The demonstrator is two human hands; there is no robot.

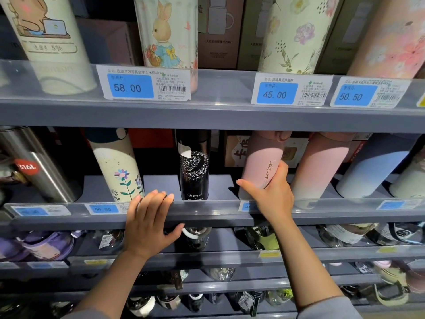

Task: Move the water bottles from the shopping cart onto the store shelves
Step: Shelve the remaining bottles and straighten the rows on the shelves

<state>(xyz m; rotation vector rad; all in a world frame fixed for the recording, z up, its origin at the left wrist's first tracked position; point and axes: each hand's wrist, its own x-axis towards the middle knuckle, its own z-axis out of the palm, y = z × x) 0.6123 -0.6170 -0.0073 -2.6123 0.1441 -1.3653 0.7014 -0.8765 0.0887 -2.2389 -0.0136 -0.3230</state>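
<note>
We've got right hand (273, 194) wrapped round pink bottle (262, 166) on shelf (207, 209), left hand (149, 224) spread on its edge, cart unseen

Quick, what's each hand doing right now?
Left hand: open, resting on the shelf edge, holding nothing.
Right hand: closed around the pink bottle.

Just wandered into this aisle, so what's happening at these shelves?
A person is stocking bottles. The right hand grips a pink bottle standing on the middle shelf, beside a black bottle. The left hand rests on the shelf's front edge, holding nothing. No cart is in view.
</note>
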